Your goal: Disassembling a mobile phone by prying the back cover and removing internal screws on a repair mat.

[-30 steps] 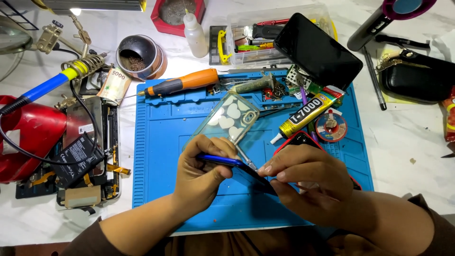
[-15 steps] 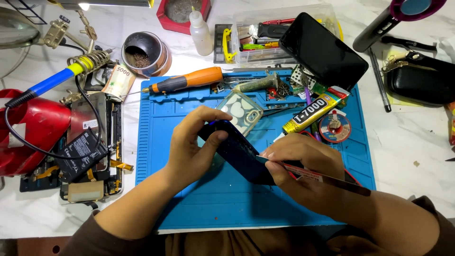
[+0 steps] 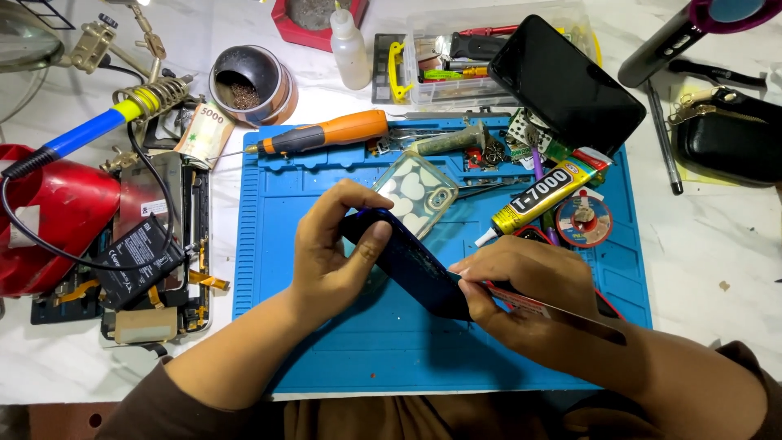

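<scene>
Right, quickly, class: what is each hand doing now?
Left hand: closed on the dark blue phone.
Right hand: holding a thin flat tool against that phone.

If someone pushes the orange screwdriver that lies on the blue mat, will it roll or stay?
The orange screwdriver has a round handle, so it would probably roll a little. The blue mat looks rubbery, which likely slows it, and the mat's raised rim beside it may stop it. It looks stiff and fairly light.

Bare blue mat (image 3: 285,212) left, glue tube (image 3: 542,200) right.
</scene>
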